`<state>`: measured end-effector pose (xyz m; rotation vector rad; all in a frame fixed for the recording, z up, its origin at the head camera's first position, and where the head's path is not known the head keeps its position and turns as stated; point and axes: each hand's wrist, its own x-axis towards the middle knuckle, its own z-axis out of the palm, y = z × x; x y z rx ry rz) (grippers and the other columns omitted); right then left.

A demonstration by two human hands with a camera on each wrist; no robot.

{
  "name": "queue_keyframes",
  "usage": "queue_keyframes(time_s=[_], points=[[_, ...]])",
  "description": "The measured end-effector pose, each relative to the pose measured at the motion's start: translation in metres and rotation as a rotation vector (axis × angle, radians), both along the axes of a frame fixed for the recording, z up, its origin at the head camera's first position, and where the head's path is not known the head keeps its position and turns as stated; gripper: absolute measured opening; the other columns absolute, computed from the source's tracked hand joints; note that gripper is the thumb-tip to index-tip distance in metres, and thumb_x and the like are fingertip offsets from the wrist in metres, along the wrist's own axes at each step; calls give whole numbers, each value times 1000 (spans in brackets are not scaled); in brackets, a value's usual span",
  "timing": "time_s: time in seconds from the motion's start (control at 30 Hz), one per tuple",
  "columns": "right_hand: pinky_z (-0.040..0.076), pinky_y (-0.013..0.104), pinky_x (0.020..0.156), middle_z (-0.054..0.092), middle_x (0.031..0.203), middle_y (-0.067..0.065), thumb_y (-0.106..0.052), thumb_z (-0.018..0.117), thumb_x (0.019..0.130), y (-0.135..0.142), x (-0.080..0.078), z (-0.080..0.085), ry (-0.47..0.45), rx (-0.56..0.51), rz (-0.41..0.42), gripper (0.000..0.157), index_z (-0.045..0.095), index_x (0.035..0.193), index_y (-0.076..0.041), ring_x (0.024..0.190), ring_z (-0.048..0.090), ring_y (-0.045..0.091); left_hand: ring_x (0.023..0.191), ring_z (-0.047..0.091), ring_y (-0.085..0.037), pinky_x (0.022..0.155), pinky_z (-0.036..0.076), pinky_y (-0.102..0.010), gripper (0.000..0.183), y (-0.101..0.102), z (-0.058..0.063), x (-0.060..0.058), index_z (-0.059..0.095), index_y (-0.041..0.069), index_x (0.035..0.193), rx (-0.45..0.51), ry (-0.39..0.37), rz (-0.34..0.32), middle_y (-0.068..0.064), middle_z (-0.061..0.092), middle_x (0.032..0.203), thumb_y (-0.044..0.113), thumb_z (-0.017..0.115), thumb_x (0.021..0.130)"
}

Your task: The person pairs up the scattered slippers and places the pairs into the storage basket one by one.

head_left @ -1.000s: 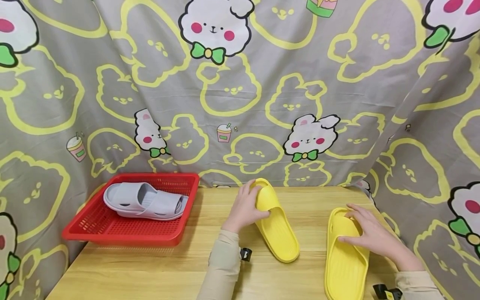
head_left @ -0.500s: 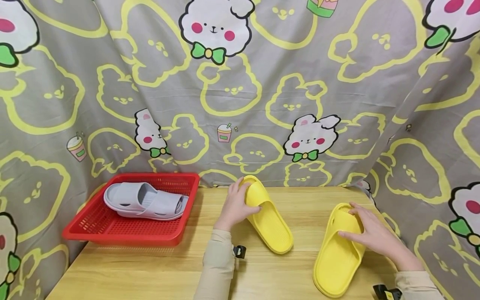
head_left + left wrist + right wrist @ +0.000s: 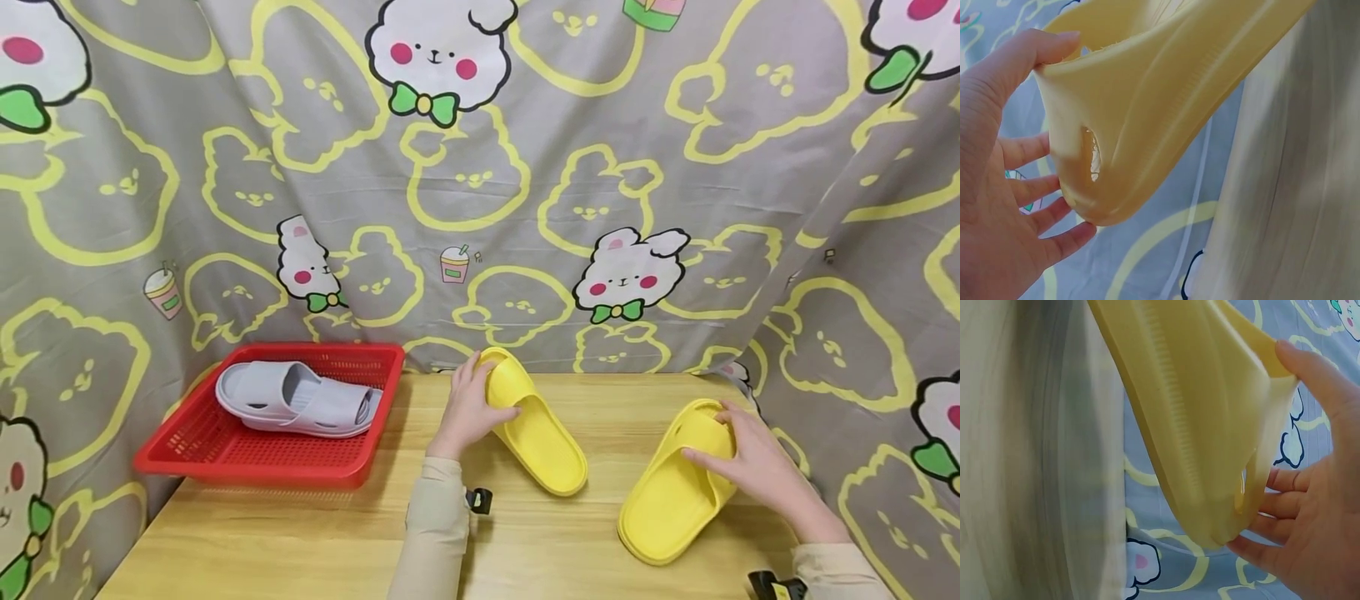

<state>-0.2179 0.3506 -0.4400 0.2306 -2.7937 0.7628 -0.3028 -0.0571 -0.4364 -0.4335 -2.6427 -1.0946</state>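
My left hand holds one yellow slipper by its strap end, with the toe pointing to the back wall. In the left wrist view, the thumb hooks over the strap's edge and the fingertips touch the toe of this slipper. The other yellow slipper, to the right, is in my right hand. Its heel angles toward the front left. In the right wrist view, thumb and fingers span the strap of that slipper. Whether either sole fully touches the table is unclear.
A red plastic basket stands at the table's left, with grey slippers lying inside. The wooden table meets a grey patterned curtain at the back and sides. Black straps sit at both wrists.
The left slipper has moved left and slightly back. The right slipper has moved back, its heel swinging left, so the two heels point toward each other more. The head view has shifted slightly.
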Motion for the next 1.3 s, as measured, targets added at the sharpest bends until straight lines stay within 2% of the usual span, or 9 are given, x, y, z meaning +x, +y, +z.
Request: queue_keyframes(time_s=[0.23, 0.53, 0.8, 1.1, 1.3], points=[[29, 73, 95, 27, 147, 40, -49, 73, 81, -3, -5, 3, 24, -3, -60, 83, 44, 122, 17, 126, 28, 62, 145, 21, -38, 112, 34, -57, 86, -3, -4, -3, 49, 12, 138, 17, 15, 30, -12, 25, 159, 45, 83, 66], [27, 74, 98, 21, 152, 38, -49, 71, 83, -9, -8, 12, 55, -44, -107, 88, 39, 128, 18, 131, 24, 62, 141, 25, -35, 111, 36, -53, 82, -6, -5, -4, 51, 8, 130, 44, 20, 71, -14, 28, 157, 44, 85, 65], [28, 67, 99, 30, 145, 43, -46, 73, 81, -14, -12, 22, 109, -84, -154, 85, 41, 123, 20, 124, 29, 63, 142, 24, -35, 110, 36, -54, 80, -7, -3, -2, 50, 9, 128, 83, -25, 109, -14, 29, 155, 46, 85, 66], [25, 69, 102, 22, 154, 35, -50, 70, 83, -20, -14, 29, 90, -122, -212, 87, 39, 127, 18, 129, 24, 63, 142, 24, -38, 110, 34, -57, 83, -4, -2, 2, 49, 8, 130, 110, -19, 147, -15, 29, 153, 48, 85, 66], [22, 69, 106, 22, 154, 34, -50, 70, 83, -29, -19, 36, 116, -186, -262, 86, 39, 127, 17, 134, 21, 61, 141, 23, -38, 110, 34, -57, 86, 1, -1, 2, 47, 7, 132, 117, 6, 206, -16, 27, 153, 49, 84, 67]])
